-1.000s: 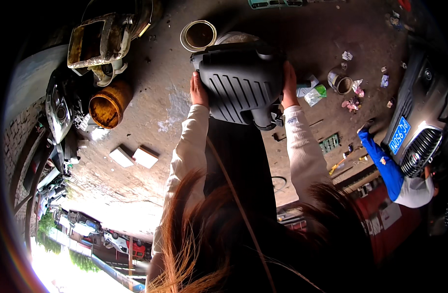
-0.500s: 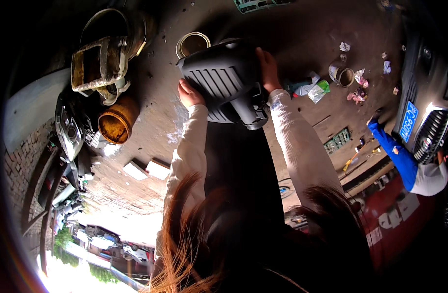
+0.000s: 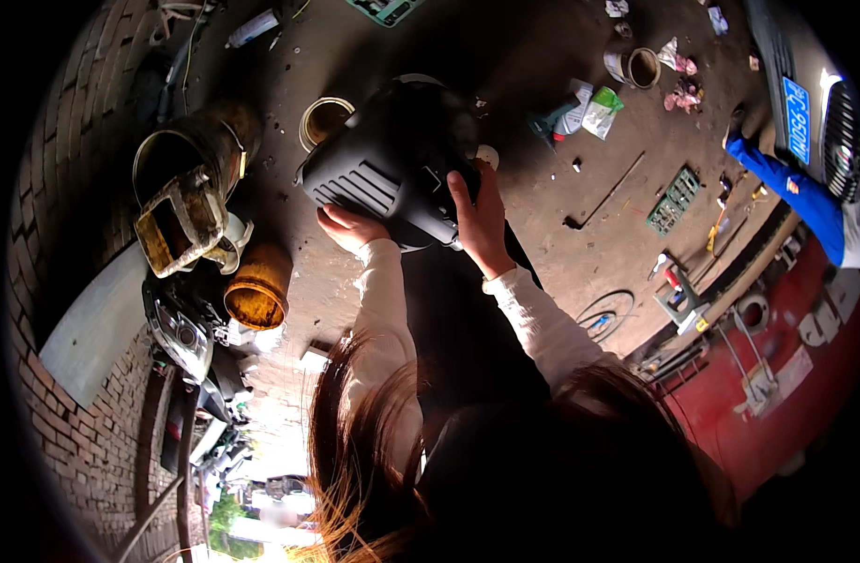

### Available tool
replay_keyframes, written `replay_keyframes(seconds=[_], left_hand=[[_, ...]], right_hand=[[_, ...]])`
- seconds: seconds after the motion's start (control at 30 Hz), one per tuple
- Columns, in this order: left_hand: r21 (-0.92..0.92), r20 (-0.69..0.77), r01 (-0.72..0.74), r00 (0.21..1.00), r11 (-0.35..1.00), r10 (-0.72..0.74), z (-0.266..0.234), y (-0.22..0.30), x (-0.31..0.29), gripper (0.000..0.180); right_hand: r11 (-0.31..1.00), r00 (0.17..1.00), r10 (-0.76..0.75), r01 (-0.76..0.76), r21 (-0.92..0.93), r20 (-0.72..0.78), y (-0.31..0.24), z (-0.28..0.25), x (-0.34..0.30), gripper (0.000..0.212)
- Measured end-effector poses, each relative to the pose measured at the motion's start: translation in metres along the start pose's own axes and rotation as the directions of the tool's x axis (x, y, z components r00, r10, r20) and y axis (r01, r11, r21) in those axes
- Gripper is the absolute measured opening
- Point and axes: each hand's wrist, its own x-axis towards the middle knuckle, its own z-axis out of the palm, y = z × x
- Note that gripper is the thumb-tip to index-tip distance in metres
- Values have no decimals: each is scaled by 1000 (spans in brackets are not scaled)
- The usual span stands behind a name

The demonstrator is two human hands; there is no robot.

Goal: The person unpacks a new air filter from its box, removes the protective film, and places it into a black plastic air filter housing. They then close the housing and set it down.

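I hold a black plastic air filter housing (image 3: 385, 155) with ribs across its left face, up in front of my body. My left hand (image 3: 352, 228) is closed on its lower left edge, fingers resting along the ribbed side. My right hand (image 3: 482, 223) grips the near right side, thumb up against the housing and the other fingers partly hidden behind it. The far side of the housing is in deep shadow. Just past its left corner, a round open tin (image 3: 324, 123) stands on the floor.
At left are a rusty drum (image 3: 258, 289), a dirty square frame (image 3: 183, 223) and a headlamp (image 3: 181, 328) beside a brick wall (image 3: 83, 413). To the right lie a bottle (image 3: 573, 111), a green socket tray (image 3: 674, 200) and a rod (image 3: 613, 190). Beyond, a person in blue trousers (image 3: 784, 183) is near a car (image 3: 838, 122).
The housing has turned and tilted, so its ribs now slant and its tube end no longer shows. My right hand has shifted from its far right side to the near right. My view has swung.
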Motion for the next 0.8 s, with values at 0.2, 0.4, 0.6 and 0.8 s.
replay_keyframes(seconds=[0.2,0.4,0.6,0.8], left_hand=[[-26,39,-8,999,1000,9,-5,-5,-9,58],[-43,-16,-128,992,991,127,-1,-2,-39,66],[-36,-26,-123,992,992,122,2,2,-72,73],[-15,-60,-87,994,996,86,1,-2,-73,71]], right_hand=[[980,995,-95,87,-182,-40,-17,4,-9,60],[886,977,-201,149,-440,-73,-28,18,20,53],[952,954,-66,-27,-305,-292,-29,41,51,50],[977,931,12,-89,-193,-364,-24,38,56,48]])
